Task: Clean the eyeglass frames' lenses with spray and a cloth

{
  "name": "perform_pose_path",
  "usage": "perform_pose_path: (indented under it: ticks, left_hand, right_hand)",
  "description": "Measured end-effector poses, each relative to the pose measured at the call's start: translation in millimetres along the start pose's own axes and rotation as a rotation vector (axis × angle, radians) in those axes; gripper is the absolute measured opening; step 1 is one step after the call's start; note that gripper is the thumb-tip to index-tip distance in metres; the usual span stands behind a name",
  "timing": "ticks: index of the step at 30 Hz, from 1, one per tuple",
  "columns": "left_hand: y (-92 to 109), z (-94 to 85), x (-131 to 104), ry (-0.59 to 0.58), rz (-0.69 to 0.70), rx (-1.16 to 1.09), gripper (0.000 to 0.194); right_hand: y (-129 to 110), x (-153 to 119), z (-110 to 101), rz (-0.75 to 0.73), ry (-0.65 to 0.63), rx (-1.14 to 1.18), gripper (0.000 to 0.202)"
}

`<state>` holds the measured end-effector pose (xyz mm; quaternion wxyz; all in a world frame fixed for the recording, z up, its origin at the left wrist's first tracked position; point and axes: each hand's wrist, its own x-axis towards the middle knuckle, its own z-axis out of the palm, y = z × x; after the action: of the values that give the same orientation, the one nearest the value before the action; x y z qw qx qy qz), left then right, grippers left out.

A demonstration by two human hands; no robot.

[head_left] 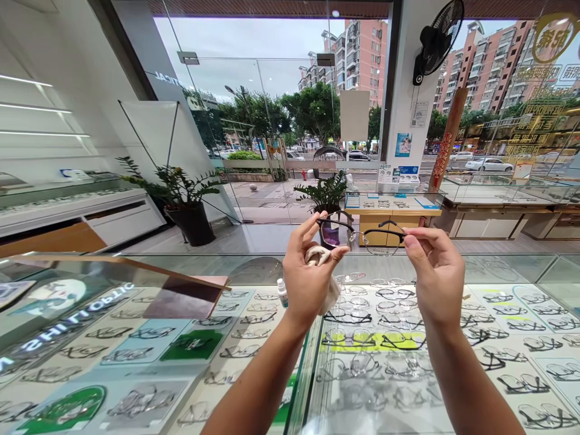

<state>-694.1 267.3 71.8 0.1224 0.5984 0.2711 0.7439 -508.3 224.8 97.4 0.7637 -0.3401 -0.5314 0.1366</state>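
Note:
A pair of eyeglasses (384,232) with dark upper rims and clear lenses is held up over a glass display case. My left hand (310,266) grips its left end between thumb and fingers, and a crumpled pale cloth (317,256) is tucked in the same palm. At the other end, my right hand (437,272) pinches the frame by its outer corner with thumb and forefinger. The glasses tilt slightly down to the right. Just beside my left wrist stands a small white bottle (281,291) with a label.
Rows of eyeglass frames (356,315) lie inside the glass display case (512,266) below my hands. A slanted board (185,297) sits at the left. Beyond are potted plants (189,223), a wooden cabinet (394,220) and glass doors (258,121) to the street.

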Motion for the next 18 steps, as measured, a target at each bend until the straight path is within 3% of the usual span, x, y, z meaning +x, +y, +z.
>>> perform_pose_path:
  ticks: [18]
  left_hand:
    - [5.4, 2.2, -1.8, -0.012, -0.016, 0.015, 0.063]
  right_hand:
    - [5.8, -2.0, 2.6, 0.125, -0.066, 0.283, 0.022]
